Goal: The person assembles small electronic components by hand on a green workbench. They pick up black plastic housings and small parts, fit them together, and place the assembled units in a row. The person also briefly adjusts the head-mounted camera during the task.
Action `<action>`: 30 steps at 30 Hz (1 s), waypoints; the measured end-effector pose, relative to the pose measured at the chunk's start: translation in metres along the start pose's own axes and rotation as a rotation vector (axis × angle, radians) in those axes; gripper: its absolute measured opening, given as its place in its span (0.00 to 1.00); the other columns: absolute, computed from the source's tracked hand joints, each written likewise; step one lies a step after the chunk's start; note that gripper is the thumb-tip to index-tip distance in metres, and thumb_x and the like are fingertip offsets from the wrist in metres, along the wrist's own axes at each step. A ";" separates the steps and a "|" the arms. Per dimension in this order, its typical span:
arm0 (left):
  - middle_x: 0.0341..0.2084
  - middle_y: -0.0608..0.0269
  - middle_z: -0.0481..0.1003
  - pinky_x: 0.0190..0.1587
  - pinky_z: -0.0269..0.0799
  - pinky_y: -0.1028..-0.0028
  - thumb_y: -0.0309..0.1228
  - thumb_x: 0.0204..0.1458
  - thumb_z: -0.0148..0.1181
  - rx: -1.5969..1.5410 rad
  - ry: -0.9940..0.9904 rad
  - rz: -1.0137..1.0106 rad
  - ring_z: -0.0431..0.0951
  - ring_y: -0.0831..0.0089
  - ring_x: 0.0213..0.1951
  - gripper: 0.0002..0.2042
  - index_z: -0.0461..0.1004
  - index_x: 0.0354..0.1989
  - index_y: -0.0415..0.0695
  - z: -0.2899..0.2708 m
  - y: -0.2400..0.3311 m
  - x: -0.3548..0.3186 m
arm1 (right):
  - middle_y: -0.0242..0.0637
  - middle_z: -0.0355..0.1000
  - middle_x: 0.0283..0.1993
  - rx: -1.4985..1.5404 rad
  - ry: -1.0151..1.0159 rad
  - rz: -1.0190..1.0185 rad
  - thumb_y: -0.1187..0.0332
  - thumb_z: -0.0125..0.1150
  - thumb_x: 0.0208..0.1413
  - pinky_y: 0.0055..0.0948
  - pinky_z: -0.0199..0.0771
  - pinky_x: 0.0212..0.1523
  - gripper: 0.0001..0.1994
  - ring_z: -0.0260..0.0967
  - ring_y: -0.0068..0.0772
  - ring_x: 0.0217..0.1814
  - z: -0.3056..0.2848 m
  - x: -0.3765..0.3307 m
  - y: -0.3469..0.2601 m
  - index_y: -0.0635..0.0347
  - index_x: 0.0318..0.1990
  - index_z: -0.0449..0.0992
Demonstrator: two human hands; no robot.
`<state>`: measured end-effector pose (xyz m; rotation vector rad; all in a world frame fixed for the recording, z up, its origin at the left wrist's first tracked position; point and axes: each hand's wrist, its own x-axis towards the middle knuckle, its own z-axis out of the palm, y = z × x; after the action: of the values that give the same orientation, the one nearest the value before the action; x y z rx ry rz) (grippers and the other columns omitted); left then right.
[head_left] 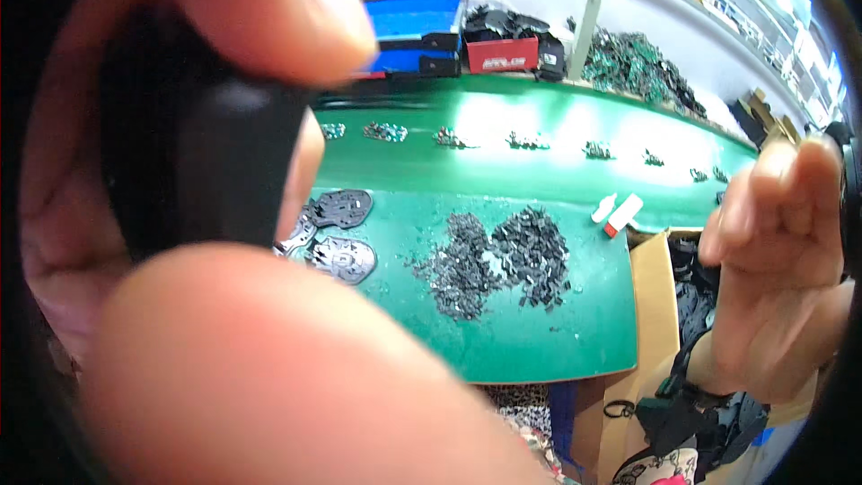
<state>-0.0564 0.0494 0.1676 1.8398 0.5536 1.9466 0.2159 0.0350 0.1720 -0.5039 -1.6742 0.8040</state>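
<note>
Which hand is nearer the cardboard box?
Right. The right hand overlaps the box in view; the left hand, holding a black object, is well left of it.

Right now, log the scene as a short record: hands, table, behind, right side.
Left hand: close to camera, blurred, gripping a black object
Right hand: raised at right; grip unclear
Table: green; two adjoining heaps of dark bits, flat grey plates partly behind left hand
Table corner: white bottle beside white-and-red box
Behind: row of small clusters on green strip; blue bin, red box
Right side: carton with dark parts
</note>
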 end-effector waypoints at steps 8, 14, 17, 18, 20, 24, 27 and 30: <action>0.28 0.64 0.65 0.21 0.57 0.83 0.36 0.52 0.60 0.047 -0.009 0.002 0.61 0.82 0.22 0.15 0.65 0.37 0.38 -0.010 0.021 0.001 | 0.40 0.64 0.51 0.031 -0.055 -0.043 0.32 0.48 0.51 0.22 0.67 0.35 0.45 0.61 0.24 0.38 0.003 0.004 0.009 0.60 0.65 0.55; 0.30 0.64 0.64 0.20 0.57 0.83 0.35 0.54 0.58 0.064 -0.156 -0.034 0.61 0.82 0.23 0.12 0.65 0.34 0.39 -0.017 0.044 0.020 | 0.41 0.64 0.51 -0.011 -0.027 -0.023 0.33 0.49 0.52 0.23 0.68 0.36 0.44 0.62 0.25 0.40 -0.005 0.003 0.004 0.61 0.65 0.55; 0.30 0.63 0.64 0.20 0.56 0.83 0.34 0.55 0.57 0.182 -0.235 -0.070 0.60 0.82 0.23 0.11 0.65 0.32 0.39 -0.026 0.090 0.023 | 0.41 0.65 0.51 0.073 -0.057 -0.043 0.33 0.49 0.52 0.23 0.68 0.37 0.44 0.62 0.26 0.40 0.008 0.005 0.009 0.62 0.64 0.56; 0.31 0.63 0.64 0.20 0.56 0.83 0.34 0.55 0.57 0.196 -0.249 -0.064 0.60 0.82 0.23 0.11 0.65 0.34 0.39 -0.028 0.084 0.023 | 0.41 0.65 0.51 0.064 -0.051 -0.039 0.33 0.49 0.52 0.23 0.68 0.37 0.44 0.62 0.26 0.41 0.008 0.004 0.011 0.62 0.64 0.56; 0.33 0.64 0.64 0.20 0.56 0.83 0.34 0.54 0.58 0.237 -0.259 -0.044 0.60 0.82 0.24 0.13 0.65 0.39 0.37 -0.029 0.081 0.024 | 0.41 0.65 0.51 0.062 -0.040 -0.040 0.34 0.49 0.52 0.24 0.68 0.37 0.43 0.62 0.26 0.41 0.005 0.006 0.010 0.62 0.64 0.56; 0.32 0.64 0.65 0.21 0.56 0.83 0.35 0.52 0.59 0.206 -0.145 -0.031 0.60 0.82 0.24 0.14 0.66 0.39 0.38 -0.017 0.057 0.009 | 0.42 0.65 0.51 0.092 -0.025 -0.050 0.34 0.49 0.53 0.24 0.68 0.38 0.43 0.63 0.27 0.42 0.007 0.012 0.008 0.63 0.64 0.56; 0.31 0.64 0.65 0.22 0.56 0.83 0.36 0.51 0.60 0.173 -0.091 -0.032 0.60 0.82 0.24 0.15 0.66 0.39 0.38 -0.011 0.036 -0.001 | 0.42 0.65 0.51 0.088 -0.012 -0.056 0.35 0.50 0.53 0.24 0.68 0.39 0.43 0.63 0.27 0.43 0.006 0.012 0.009 0.64 0.63 0.57; 0.31 0.64 0.65 0.22 0.57 0.83 0.37 0.50 0.61 0.151 -0.050 -0.036 0.61 0.82 0.24 0.17 0.67 0.39 0.38 -0.008 0.027 -0.011 | 0.42 0.66 0.51 0.090 -0.016 -0.055 0.35 0.50 0.53 0.25 0.68 0.40 0.42 0.63 0.27 0.43 0.008 0.009 0.011 0.64 0.63 0.57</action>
<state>-0.0642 0.0207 0.1727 1.9489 0.7307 1.8760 0.2047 0.0463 0.1691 -0.3884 -1.6516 0.8417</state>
